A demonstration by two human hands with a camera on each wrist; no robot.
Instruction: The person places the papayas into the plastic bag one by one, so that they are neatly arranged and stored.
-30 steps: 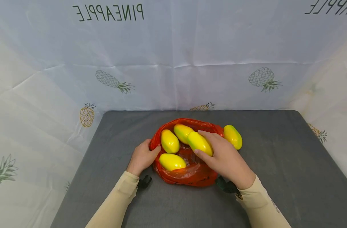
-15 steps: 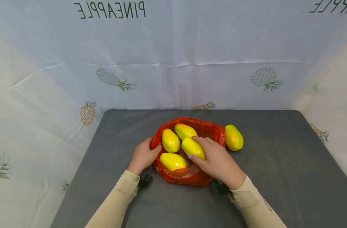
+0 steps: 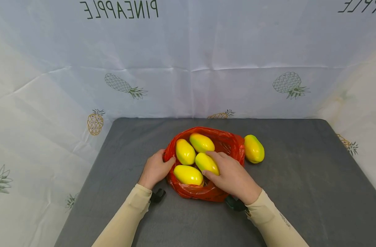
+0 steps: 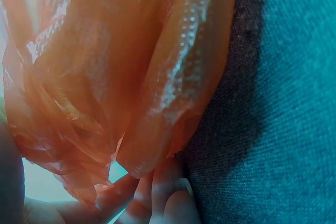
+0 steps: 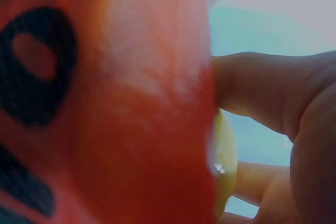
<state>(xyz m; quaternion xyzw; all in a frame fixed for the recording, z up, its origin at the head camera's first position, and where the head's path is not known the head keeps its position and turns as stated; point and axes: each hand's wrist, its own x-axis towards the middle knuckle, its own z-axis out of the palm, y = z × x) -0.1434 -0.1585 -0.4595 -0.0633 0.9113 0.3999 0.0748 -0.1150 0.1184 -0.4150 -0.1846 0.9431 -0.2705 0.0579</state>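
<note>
Sleeves: the left sleeve (image 3: 123, 216) and the right sleeve (image 3: 275, 219), both pale beige, come in from the near edge.
Wrist devices: one black device (image 3: 158, 196) sits under the left wrist, and a second black device (image 3: 235, 203) under the right wrist.
Red bag: the thin plastic bag (image 3: 188, 192) stands in the middle of the grey table (image 3: 299, 192), its wide mouth facing up; the right wrist view shows black print on its wall.
Near fruit: a yellow fruit (image 3: 188, 175) lies inside, behind the near rim.
Right hand: the right hand (image 3: 232, 175) grips the held fruit (image 3: 207, 164) between thumb and fingers, within the bag's mouth.
Left hand: the left hand (image 3: 156, 168) pinches the left rim, with the thumb on the inner side.
Left fruit: another yellow fruit (image 3: 185, 152) rests inside, near the left wall.
Far fruit: one more (image 3: 202, 142) lies inside toward the far rim.
Outside fruit: a yellow-green one (image 3: 254, 149) is on the table, just beside the bag's right side; whether they touch, I cannot tell.
Backdrop: a white cloth (image 3: 188, 41) hangs behind, with pineapple drawings and mirrored lettering (image 3: 120, 9).
</note>
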